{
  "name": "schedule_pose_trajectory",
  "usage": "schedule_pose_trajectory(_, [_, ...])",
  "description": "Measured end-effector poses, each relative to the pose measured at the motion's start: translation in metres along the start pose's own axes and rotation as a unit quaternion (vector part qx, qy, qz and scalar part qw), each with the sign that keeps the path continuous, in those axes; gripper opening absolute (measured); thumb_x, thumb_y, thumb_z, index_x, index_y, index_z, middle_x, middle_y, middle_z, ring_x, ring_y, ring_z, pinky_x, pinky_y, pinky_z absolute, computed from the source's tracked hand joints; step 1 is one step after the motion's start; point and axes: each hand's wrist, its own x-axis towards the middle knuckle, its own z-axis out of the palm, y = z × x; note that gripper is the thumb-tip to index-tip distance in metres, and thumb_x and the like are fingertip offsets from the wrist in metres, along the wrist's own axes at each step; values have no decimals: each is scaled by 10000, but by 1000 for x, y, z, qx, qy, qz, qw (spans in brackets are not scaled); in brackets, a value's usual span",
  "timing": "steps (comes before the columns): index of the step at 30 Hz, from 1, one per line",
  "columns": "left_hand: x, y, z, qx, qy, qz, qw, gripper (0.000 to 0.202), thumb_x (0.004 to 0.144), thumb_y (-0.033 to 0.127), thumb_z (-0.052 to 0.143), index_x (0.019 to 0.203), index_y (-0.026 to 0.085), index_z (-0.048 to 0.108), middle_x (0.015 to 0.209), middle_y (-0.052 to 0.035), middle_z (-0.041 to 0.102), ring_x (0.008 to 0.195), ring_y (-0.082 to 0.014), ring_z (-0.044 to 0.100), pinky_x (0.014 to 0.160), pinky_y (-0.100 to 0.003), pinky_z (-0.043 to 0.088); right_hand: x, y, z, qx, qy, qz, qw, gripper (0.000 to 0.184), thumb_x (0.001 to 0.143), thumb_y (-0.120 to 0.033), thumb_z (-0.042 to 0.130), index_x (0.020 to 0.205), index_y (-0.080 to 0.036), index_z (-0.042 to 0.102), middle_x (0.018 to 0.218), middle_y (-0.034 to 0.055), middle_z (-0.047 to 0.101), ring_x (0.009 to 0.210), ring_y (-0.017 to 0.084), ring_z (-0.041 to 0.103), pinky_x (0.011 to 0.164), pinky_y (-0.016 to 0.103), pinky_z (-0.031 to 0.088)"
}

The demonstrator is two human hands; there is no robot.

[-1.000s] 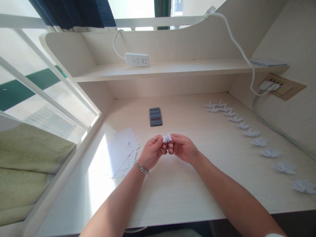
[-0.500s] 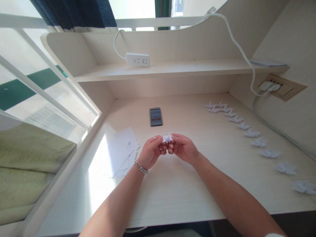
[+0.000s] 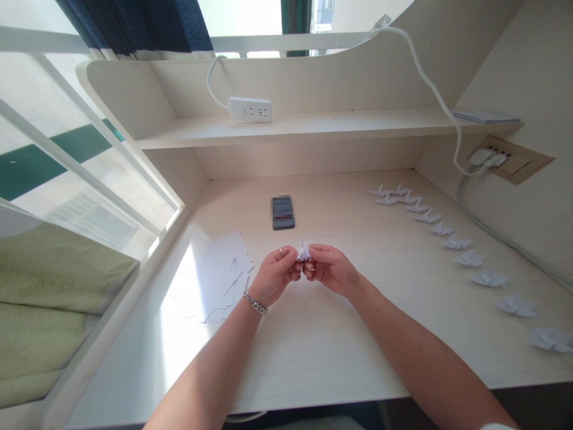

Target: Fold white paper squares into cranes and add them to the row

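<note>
Between my two hands, above the middle of the desk, is a small white paper crane [image 3: 303,254] with a thin point sticking up at its far side. My left hand [image 3: 278,272], with a ring and a chain bracelet [image 3: 255,303] at the wrist, pinches the crane's left wing. On the opposite side, the thumb and fingers of my right hand [image 3: 332,269] grip the right wing. Fingertips hide the outer parts of both wings. More folded paper cranes [image 3: 456,241] stand in a curved row along the desk's right side.
Sheets of white paper [image 3: 219,269] lie at the left, partly in bright sunlight. A phone [image 3: 283,212] rests beyond my hands. On the shelf [image 3: 313,126] stands a power strip [image 3: 250,110]. White cables run to a wall socket [image 3: 514,160] at the right.
My hands have come slightly closer together, covering more of the crane's wings. The crane stays in both hands, and everything on the desk lies as before.
</note>
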Motion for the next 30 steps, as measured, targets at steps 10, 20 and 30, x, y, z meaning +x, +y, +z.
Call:
schedule_pose_trajectory(10, [-2, -5, 7, -62, -41, 29, 997, 319, 838, 409, 652, 679, 158, 534, 728, -50, 641, 647, -137, 595, 650, -281, 448, 2, 6, 4, 48, -21, -47, 998, 264, 752, -380, 696, 659, -173, 562, 586, -11, 532, 539, 111, 499, 538, 244, 372])
schedule_pose_trajectory(20, [-1, -2, 5, -89, 12, 36, 995, 291, 801, 338, 708, 691, 157, 509, 633, 26, 518, 552, -67, 461, 543, -206, 362, 3, 5, 1, 52, 27, -47, 997, 298, 761, -398, 658, 588, -189, 535, 535, -3, 508, 516, 133, 473, 539, 279, 380])
schedule_pose_trajectory(30, [0, 4, 2, -20, 53, 56, 997, 295, 776, 363, 724, 700, 152, 534, 610, 28, 508, 536, -60, 409, 522, -200, 321, 2, -4, -2, 73, 53, -110, 990, 429, 790, -440, 661, 488, -188, 489, 470, -24, 454, 463, 113, 432, 502, 272, 335])
